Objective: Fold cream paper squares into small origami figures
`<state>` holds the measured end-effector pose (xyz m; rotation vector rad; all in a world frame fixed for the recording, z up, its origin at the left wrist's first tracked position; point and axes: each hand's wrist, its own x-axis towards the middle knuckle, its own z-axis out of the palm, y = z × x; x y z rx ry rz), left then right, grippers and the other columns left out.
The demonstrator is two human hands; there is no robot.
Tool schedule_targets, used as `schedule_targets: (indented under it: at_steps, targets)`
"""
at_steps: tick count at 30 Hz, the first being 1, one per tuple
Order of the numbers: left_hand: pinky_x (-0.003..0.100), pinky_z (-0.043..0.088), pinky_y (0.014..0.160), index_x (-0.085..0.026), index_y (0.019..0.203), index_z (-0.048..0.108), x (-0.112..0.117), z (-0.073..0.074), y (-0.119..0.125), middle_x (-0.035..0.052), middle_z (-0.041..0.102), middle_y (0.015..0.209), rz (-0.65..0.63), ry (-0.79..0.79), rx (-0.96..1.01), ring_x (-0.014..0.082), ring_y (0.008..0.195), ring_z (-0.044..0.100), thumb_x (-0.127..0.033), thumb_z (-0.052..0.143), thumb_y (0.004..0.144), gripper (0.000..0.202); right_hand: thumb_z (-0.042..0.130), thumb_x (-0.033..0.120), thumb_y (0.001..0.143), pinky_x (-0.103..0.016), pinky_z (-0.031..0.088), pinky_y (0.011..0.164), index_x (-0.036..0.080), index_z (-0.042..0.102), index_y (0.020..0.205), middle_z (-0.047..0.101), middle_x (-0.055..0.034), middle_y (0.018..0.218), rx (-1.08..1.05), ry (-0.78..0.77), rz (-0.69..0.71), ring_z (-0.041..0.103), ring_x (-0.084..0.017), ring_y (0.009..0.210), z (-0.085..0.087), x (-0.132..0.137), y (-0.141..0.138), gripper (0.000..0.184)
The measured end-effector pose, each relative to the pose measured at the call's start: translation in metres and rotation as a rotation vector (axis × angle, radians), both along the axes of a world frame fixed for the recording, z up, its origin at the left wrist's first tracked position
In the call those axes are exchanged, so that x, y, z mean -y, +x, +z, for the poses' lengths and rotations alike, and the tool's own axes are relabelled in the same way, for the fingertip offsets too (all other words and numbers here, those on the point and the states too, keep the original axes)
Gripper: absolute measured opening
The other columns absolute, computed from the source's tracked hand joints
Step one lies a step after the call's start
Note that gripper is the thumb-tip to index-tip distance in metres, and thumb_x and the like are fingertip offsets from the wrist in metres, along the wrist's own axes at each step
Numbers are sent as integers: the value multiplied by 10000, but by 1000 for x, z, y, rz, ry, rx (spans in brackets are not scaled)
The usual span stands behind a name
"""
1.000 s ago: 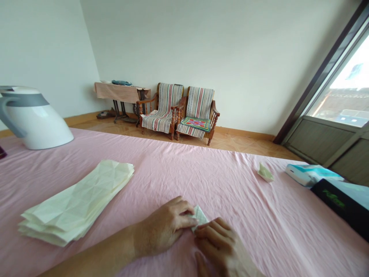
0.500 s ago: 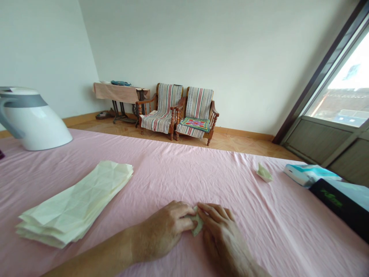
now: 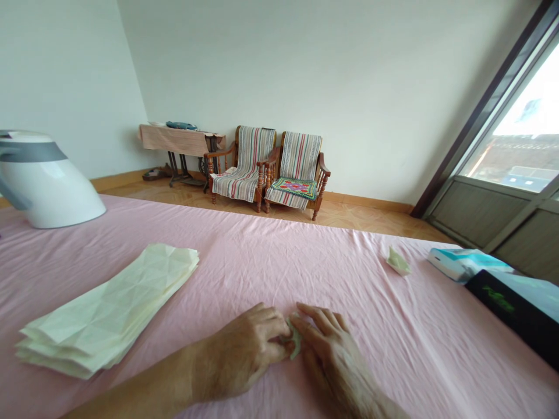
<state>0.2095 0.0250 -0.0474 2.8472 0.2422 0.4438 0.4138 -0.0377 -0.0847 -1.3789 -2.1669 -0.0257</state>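
A small folded piece of pale green paper point(image 3: 295, 340) is between my hands, low in the middle of the pink cloth. My left hand point(image 3: 244, 349) pinches its left side between thumb and fingers. My right hand point(image 3: 329, 349) grips the right side, its fingers close together and its thumb partly hidden underneath. The fingers cover much of the paper. To the left lies a stack of creased pale green paper sheets point(image 3: 109, 308). A small folded paper shape point(image 3: 397, 261) with a raised point sits farther off to the right.
A white and grey jug point(image 3: 61, 186) stands at the far left. On the right are a blue-and-white tissue pack point(image 3: 458, 262) and a black box point(image 3: 502, 308). The pink cloth point(image 3: 262, 256) is wrinkled. Beyond its far edge stand two wooden armchairs point(image 3: 257, 157) and a cloth-covered table point(image 3: 174, 139).
The small paper between my hands has turned and curled and now shows as a narrower strip. My right fingers have shifted slightly left over it. The view has moved slightly.
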Motion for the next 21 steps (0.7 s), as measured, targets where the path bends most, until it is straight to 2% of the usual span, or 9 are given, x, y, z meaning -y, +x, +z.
schedule_targets:
  at_steps: [3, 8, 11, 15, 21]
  targets:
    - [343, 392, 834, -173, 1013, 610, 1, 3, 0, 71, 649, 967, -20, 7, -9, 214, 893, 546, -106, 467, 920, 183, 500, 118, 825, -447, 453, 843, 249, 614, 1184, 620, -68, 1212, -39, -10, -32, 560, -268, 1066, 1, 0, -4, 399]
    - [353, 385, 796, -183, 976, 616, 3, 4, -2, 65, 656, 914, -15, 37, -4, 214, 835, 543, -126, 470, 916, 168, 492, 127, 854, -439, 442, 863, 223, 602, 1186, 605, -82, 1235, -51, -15, -76, 549, -265, 1089, -2, -4, -4, 363]
    - [357, 379, 786, -188, 1013, 610, 6, 4, -4, 63, 649, 912, -22, 61, -29, 217, 827, 536, -142, 494, 911, 161, 524, 171, 849, -399, 469, 809, 219, 609, 1125, 637, -86, 1117, -161, -31, -100, 579, -241, 992, -6, -7, 1, 293]
    - [365, 366, 784, -179, 1049, 597, 11, 5, -3, 62, 642, 905, -30, 81, -73, 222, 829, 531, -123, 504, 897, 186, 577, 159, 792, -350, 479, 744, 230, 628, 931, 630, -53, 938, -316, -92, -115, 580, -217, 884, -7, -8, 3, 164]
    - [357, 367, 762, -176, 1037, 586, 11, 6, 0, 54, 640, 860, -40, 72, -44, 218, 819, 545, -88, 522, 850, 217, 630, 115, 699, -353, 448, 712, 235, 609, 814, 616, -31, 840, -352, -136, -200, 562, -217, 802, 2, -9, -4, 167]
